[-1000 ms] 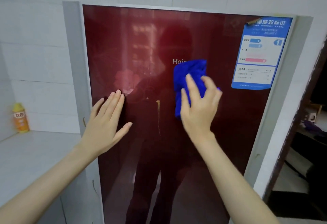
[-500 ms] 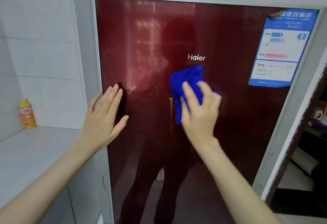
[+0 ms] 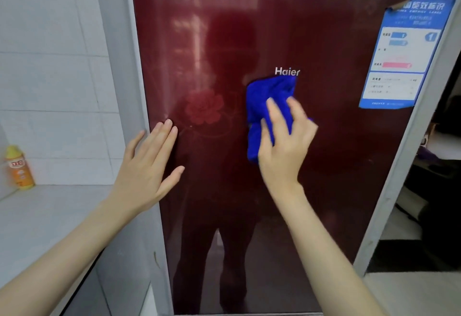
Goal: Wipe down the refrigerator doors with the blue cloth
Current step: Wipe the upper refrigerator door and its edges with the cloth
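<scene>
A glossy dark red refrigerator door with a grey frame fills the view, and it mirrors a standing person. My right hand presses a bunched blue cloth against the door just below the white brand lettering, fingers nearly straight over the cloth. My left hand lies flat with straight fingers on the door's left edge, beside a faint flower pattern.
A blue energy label is stuck at the door's upper right, its top corner peeling. A yellow and orange bottle stands on the pale counter at the left, against white wall tiles. A dark opening lies right of the fridge.
The cloth and my right hand slid down and slightly left on the door, uncovering the brand lettering. The view shifted, so the door sits further right. My left hand stays flat on the door edge.
</scene>
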